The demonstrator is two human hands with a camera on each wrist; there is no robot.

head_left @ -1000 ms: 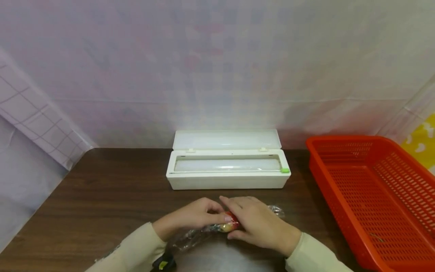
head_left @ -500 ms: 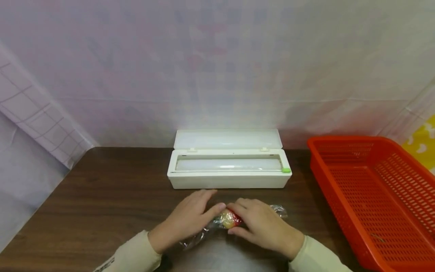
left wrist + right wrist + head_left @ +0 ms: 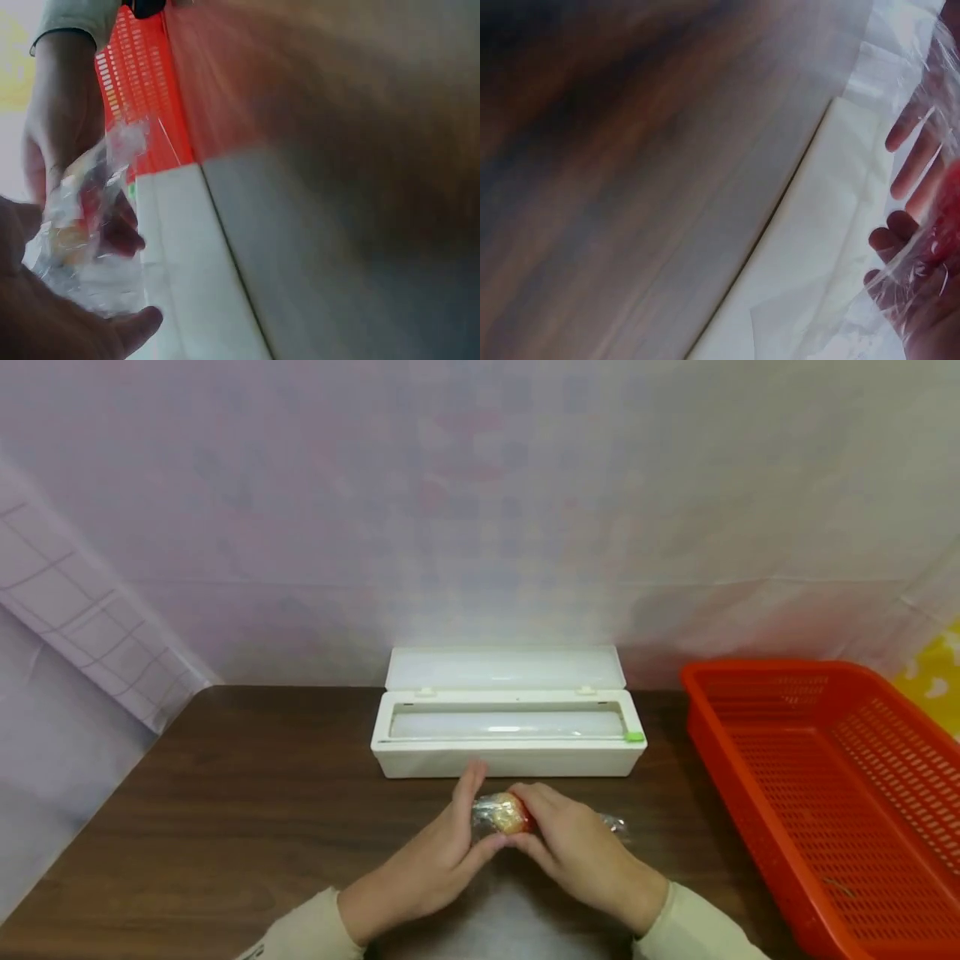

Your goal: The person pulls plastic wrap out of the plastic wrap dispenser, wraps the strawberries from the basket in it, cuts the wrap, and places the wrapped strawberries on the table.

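Because the right hand (image 3: 576, 847) covers one end, only part of the red-and-yellow fruit (image 3: 512, 814) shows; it's probably an apple, though glare on the plastic film (image 3: 485, 814) blurs it. Both sleeves (image 3: 693, 925) run off the bottom edge, the red basket (image 3: 738, 793) off the right. The right wrist view catches the fruit only at its border. Forearms angle inward from the lower corners, hands nearly meeting just in front of the white box (image 3: 510, 763). Left hand (image 3: 441, 864): fingers extended, pointing toward the box, palm facing the fruit, thumb out along its near side. Right hand: fingers curled round the fruit, thumb under, holding it. Fruit sits between the two palms, film tail sticking out beyond the right hand.
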